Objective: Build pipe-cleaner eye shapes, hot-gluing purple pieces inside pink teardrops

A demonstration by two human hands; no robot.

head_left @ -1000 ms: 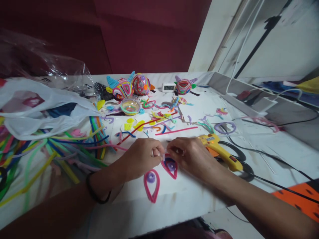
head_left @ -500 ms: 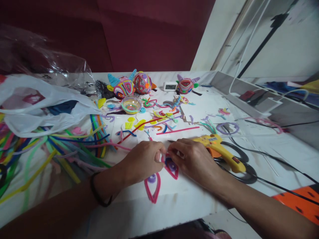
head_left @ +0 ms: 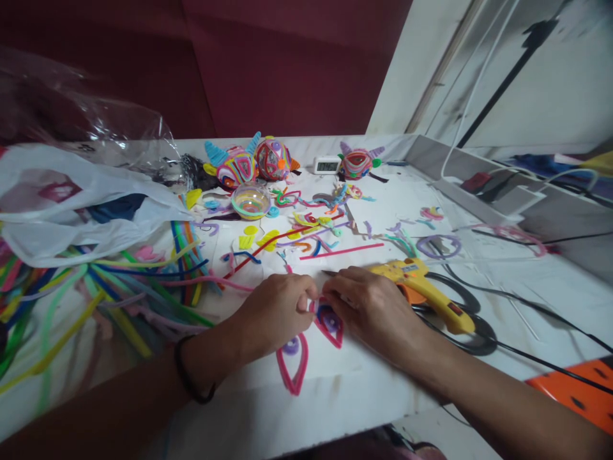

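Note:
My left hand is closed in a pinch near the top of a pink pipe-cleaner shape with blue and purple inside. Across from it, the fingers of my right hand are pressed together on the same shape; the fingertips are partly hidden. Below my left hand lies a pink teardrop-shaped pipe-cleaner loop with a purple coil. Beside my right hand rests a yellow glue gun, over black-handled scissors. A dark pointed tip shows just beyond my right knuckles.
Loose coloured pipe cleaners spread at left, beside a white plastic bag. Decorated balls, a clear bowl and a digital clock stand at the back. Black cables cross the right side. A pink strip lies ahead.
Both hands stay almost in place, fingers still pinched together. A small white bit visible at my left fingertips before is less visible now. The view has shifted slightly.

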